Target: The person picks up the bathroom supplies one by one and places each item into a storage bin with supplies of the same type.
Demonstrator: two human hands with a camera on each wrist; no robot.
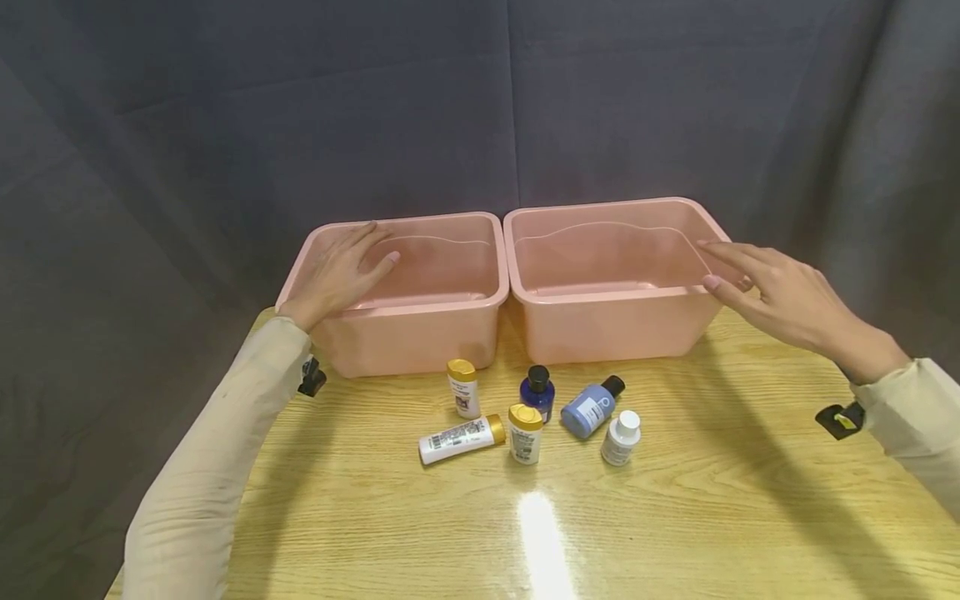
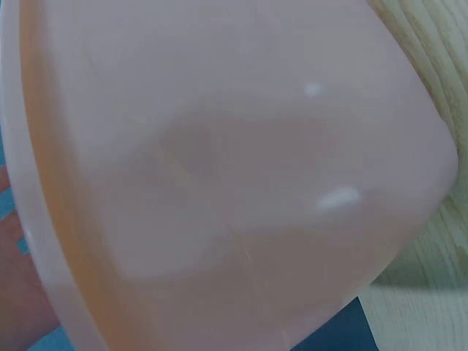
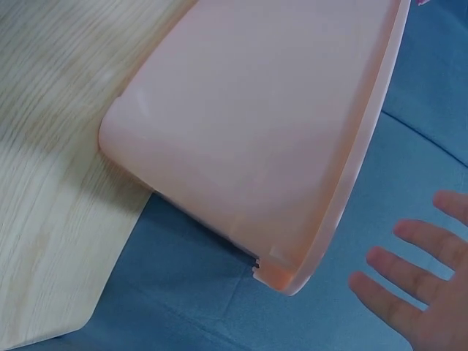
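My left hand rests flat-fingered on the left pink bin at the tabletop's far edge; my right hand hovers spread beside the right pink bin — untouching. A careless shove could tip either bin off the back.

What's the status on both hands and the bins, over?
Left hand open, resting on left pink bin rim. Right hand open, fingers straight beside right pink bin, contact unclear. Six small bottles on table in front, untouched.
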